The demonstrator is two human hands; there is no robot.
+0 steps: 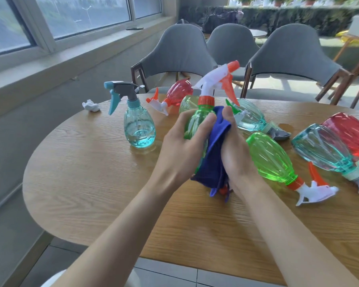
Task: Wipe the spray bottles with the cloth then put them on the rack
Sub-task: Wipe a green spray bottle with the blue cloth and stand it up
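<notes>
A person holds a green spray bottle upright above the wooden bench, just right of a standing teal bottle. The left grip curls round its body. The right grip clutches a blue cloth against it. The plastic is probably light and slick, so the ribbed body seems the best hold.

Both my bare forearms reach up from the bottom edge and converge towards the middle, wrists nearly straight. My left hand has its fingers curled round the body of an upright translucent green plastic spray bottle with an orange collar. My right hand, just beside it, grips a dark blue cloth against the bottle's right side, thumb pointing up along the fabric.
</notes>
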